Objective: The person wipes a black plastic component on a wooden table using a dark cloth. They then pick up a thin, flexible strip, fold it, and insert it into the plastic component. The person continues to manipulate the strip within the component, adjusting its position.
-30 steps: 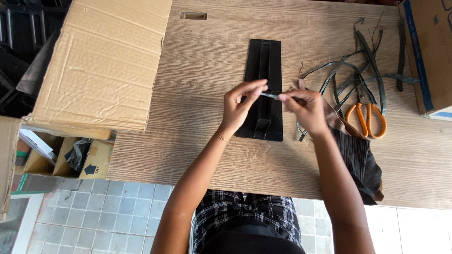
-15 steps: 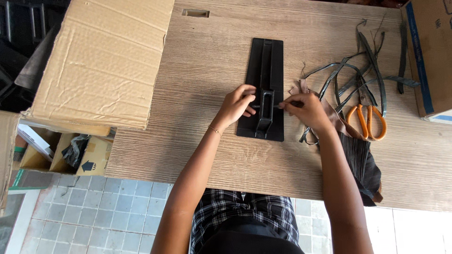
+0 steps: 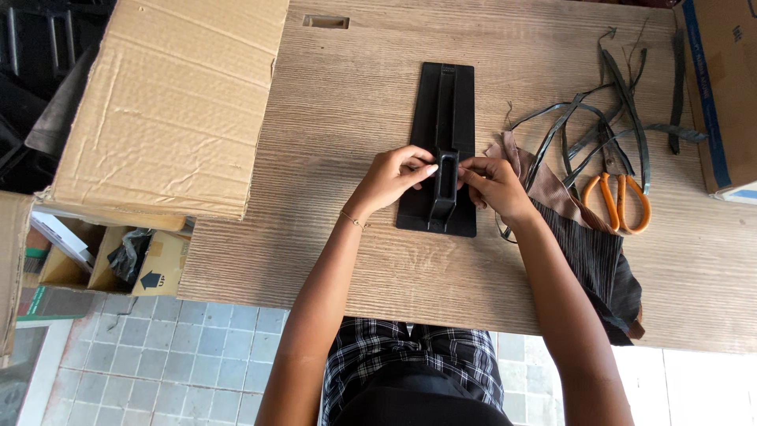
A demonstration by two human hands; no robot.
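A long black plastic plate (image 3: 451, 95) lies flat in the middle of the wooden table (image 3: 347, 260). Near its front end stands a raised black loop piece (image 3: 445, 180). My left hand (image 3: 392, 178) pinches the loop's left side with its fingertips. My right hand (image 3: 493, 184) presses against its right side, fingers curled together. The thin dark strip that I held earlier is hidden between my fingers and the loop.
Orange-handled scissors (image 3: 617, 197) lie right of my right hand among several dark leather strips (image 3: 587, 126) and dark fabric scraps (image 3: 595, 260). A big cardboard box flap (image 3: 169, 102) covers the table's left part. Another box (image 3: 721, 87) stands at the far right.
Both hands have come down from above the plate, where they held a thin strip between them, and now close on the raised loop from either side.
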